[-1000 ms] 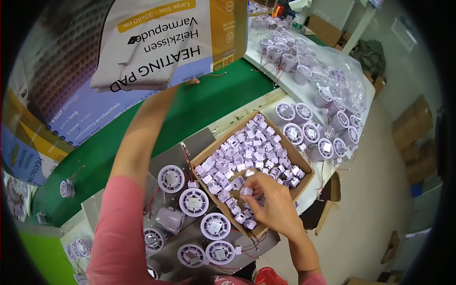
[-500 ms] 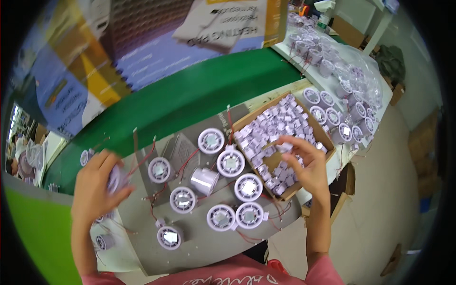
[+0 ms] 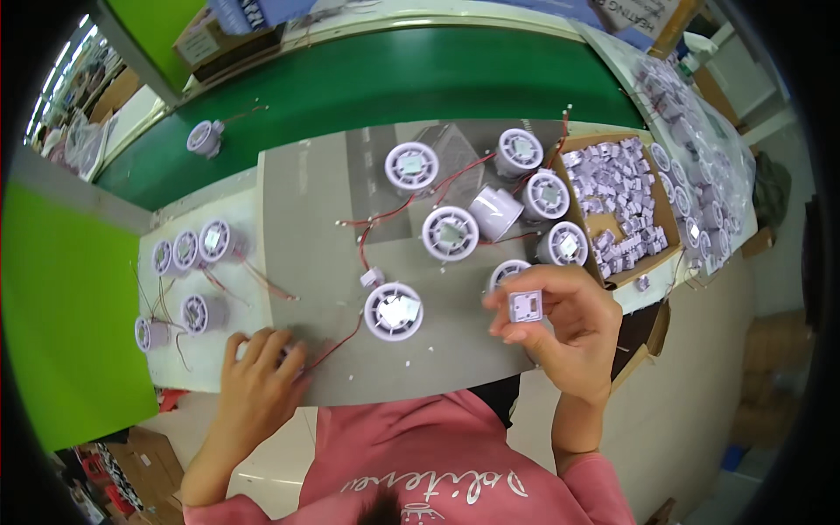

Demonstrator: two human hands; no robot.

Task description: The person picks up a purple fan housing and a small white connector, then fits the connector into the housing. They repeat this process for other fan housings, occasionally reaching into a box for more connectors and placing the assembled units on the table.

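Between the thumb and fingers of my right hand (image 3: 569,328) is a small square lavender plastic cap (image 3: 526,306), its hollow face turned toward me. That hand is above the near right of the grey board (image 3: 350,271), partly covering a round housing (image 3: 509,274). My left hand (image 3: 262,376) rests at the board's near left edge, fingers curled over a mostly hidden lavender housing with a red wire (image 3: 337,346) running from it. Nearest to it stands a round lavender housing (image 3: 393,311) with a silvery centre. Another housing (image 3: 496,213) lies on its side among several upright ones.
A cardboard box (image 3: 612,282) of small lavender caps is on the right. Several wired housings (image 3: 214,241) lie on the white surface at left. One housing (image 3: 205,138) sits on the green belt (image 3: 394,79). Bagged housings (image 3: 700,166) crowd the far right.
My right hand has come away from the box of caps toward me with one cap. My left hand has lowered to the board's near edge. The view has shifted down toward my body.
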